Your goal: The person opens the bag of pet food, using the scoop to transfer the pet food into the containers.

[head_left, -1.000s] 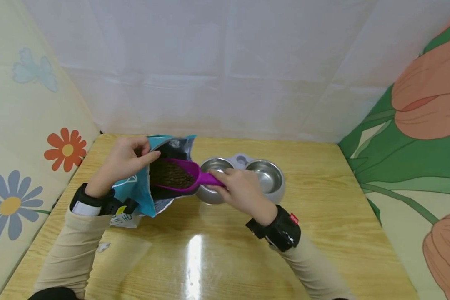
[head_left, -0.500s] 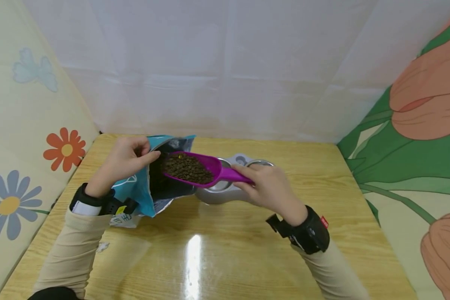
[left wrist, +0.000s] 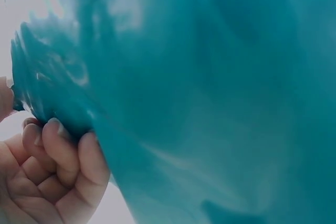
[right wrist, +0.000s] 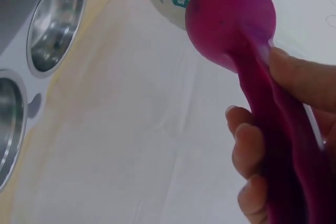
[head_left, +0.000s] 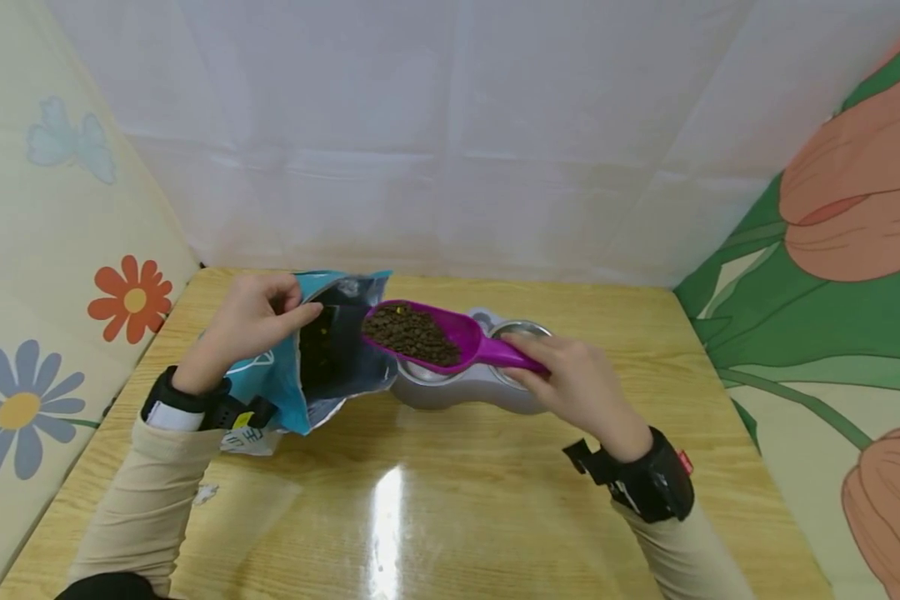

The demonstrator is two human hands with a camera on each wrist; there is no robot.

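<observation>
My right hand [head_left: 581, 387] grips the handle of a magenta scoop [head_left: 474, 337], thumb along one side in the right wrist view. Brown kibble [head_left: 412, 333] fills most of the scoop, which hangs over the grey double pet bowl [head_left: 450, 393] just right of the bag's mouth. With curled fingers and thumb, my left hand [head_left: 251, 321] pinches the upper edge of the blue pet food bag [head_left: 288, 387], keeping its silver-lined mouth apart. More dark kibble shows inside. The left wrist view is mostly taken up by the bag's teal side [left wrist: 210, 87], with the fingers curled at its edge.
Both steel bowls [right wrist: 56, 24] appear bare inside in the right wrist view. A small white scrap [head_left: 206, 494] lies on the wooden table [head_left: 465, 500] near the left forearm. A white sheet [head_left: 450, 150] hangs behind, with flower-printed panels at both sides.
My right hand has drawn the scoop, loaded with kibble, out of the bag and to the right, over the double bowl. The left hand and the bag have stayed in place.
</observation>
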